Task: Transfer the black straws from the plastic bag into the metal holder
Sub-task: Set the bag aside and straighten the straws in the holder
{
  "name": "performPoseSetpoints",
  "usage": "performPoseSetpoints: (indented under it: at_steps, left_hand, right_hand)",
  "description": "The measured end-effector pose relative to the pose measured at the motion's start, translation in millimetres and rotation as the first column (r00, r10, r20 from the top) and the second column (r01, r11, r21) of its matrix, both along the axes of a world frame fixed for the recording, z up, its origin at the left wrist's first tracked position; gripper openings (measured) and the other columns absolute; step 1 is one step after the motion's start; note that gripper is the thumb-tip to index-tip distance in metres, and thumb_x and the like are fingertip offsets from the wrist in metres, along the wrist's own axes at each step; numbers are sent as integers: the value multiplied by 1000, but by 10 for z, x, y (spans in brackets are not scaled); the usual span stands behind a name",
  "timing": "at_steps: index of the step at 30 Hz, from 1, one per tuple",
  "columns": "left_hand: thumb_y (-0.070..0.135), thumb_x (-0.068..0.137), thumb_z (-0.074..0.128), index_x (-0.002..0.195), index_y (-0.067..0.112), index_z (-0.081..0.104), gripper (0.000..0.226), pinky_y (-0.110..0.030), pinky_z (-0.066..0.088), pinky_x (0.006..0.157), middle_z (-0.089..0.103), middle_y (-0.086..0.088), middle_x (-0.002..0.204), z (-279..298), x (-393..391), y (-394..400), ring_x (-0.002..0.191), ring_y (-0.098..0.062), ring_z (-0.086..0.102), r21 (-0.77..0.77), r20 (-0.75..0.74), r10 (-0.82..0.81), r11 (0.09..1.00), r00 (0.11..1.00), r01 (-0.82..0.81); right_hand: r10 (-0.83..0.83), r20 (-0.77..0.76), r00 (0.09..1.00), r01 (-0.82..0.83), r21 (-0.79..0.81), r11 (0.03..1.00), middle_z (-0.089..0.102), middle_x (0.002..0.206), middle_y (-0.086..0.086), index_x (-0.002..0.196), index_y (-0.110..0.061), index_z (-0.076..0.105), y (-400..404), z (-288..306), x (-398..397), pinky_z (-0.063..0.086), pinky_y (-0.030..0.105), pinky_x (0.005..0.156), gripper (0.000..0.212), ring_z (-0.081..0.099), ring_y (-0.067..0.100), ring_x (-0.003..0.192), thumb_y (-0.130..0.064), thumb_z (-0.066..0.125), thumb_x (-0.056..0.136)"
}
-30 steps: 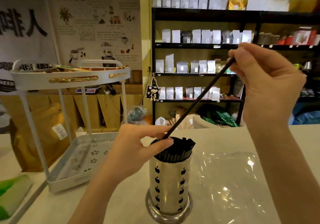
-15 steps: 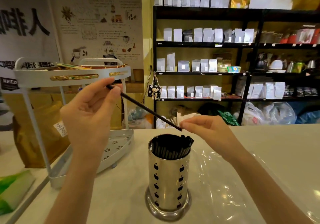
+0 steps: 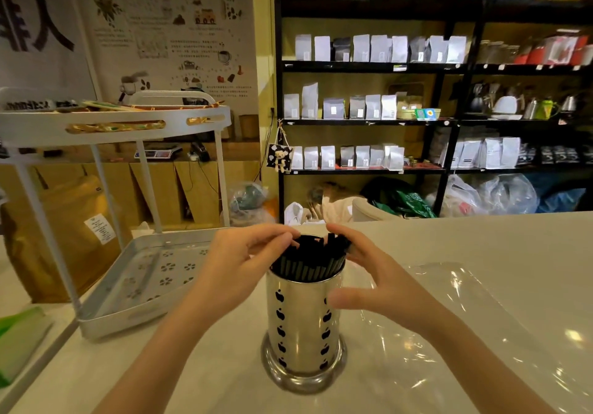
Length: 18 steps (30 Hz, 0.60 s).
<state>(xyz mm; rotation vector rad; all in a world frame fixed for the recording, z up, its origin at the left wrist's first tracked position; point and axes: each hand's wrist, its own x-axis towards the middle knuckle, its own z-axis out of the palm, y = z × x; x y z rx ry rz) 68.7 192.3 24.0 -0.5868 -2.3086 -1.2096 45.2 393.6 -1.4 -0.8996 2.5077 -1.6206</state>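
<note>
Step in hand, by judgement: settling the straws (image 3: pixel 308 258) in the holder (image 3: pixel 303 319), table centre. Left hand (image 3: pixel 239 264) at 9 o'clock and right hand (image 3: pixel 369 277) at 3 o'clock, fingers loosely curled, touch the straw tops. Bag (image 3: pixel 465 327) lies flat at 3 o'clock, apparently empty. Next: press any raised straws level.

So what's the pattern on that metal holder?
Shiny silver metal holder with columns of small black apple-shaped cutouts down its sides, seen best in the head view.

Both hands (image 3: pixel 244 266) (image 3: pixel 382 282) touching black straws (image 3: pixel 309 258) atop metal holder (image 3: pixel 303 327).
</note>
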Motion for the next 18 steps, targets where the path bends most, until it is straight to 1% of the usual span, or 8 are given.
performPoseSetpoints:
  at_steps: [2,4,6,9,11,13,16,18]
  left_hand:
    - [24,88,52,92,42,63,21,-9,49,69,71,22,82,-54,15,-16,91,6,62,20,11,-28,999,1000,27]
    - [45,83,47,93,46,63,19,-13,50,74,69,25,94,-82,34,-46,93,4,62,30,39,-53,998,998,52]
    - [57,72,44,98,47,60,32,-17,49,80,66,28,100,-107,53,-82,98,5,60,27,80,-70,997,994,68]
    - [65,58,56,110,54,47,54,-17,40,89,63,39,97,-146,34,-110,103,15,53,-32,152,-28,999,988,33]
    - [66,62,50,107,59,43,46,-23,42,93,60,39,99,-170,1,-81,103,15,51,-111,191,-30,992,981,52]
    - [62,74,37,99,65,44,26,-26,40,96,58,39,102,-179,-23,-21,105,10,49,-199,166,-34,978,985,68]
    - [53,84,33,90,58,45,14,-19,29,93,51,37,93,-162,-39,42,104,0,45,-257,94,-7,966,996,31]
    - [37,93,37,83,46,45,16,-18,34,86,50,29,84,-129,-51,71,88,-4,52,-232,82,-2,973,997,21]
  right_hand:
    - [-2,-47,999,2,-9,1000,49,126,-32,123,-54,37,-37,-28,-4,37,7,93,82,42,-12,119,-50,77,51]
    - [-8,-80,997,7,-18,1000,54,118,-34,121,-51,42,-67,-31,-21,37,1,85,72,45,-14,115,-43,78,58]
    - [-20,-98,995,17,-29,999,57,115,-31,119,-45,48,-92,-35,-46,38,6,86,63,48,-11,112,-37,76,63]
    - [-38,-106,994,33,-48,998,61,112,-25,118,-43,50,-137,-39,-84,41,14,89,62,51,-9,108,-35,77,64]
    - [-26,-116,993,23,-28,999,60,111,-26,118,-46,48,-170,-19,-85,42,14,88,61,51,-11,105,-34,78,65]
    - [13,-143,990,-13,1,1000,61,104,-30,108,-52,52,-203,16,-69,40,9,87,47,52,-13,101,-30,74,72]
    - [32,-164,986,-28,32,999,59,95,-41,91,-63,53,-253,77,-19,34,22,97,29,51,-16,96,-39,61,78]
    - [32,-139,990,-35,-17,999,65,94,-24,93,-51,58,-266,118,-7,41,19,88,16,55,-9,92,-44,61,79]
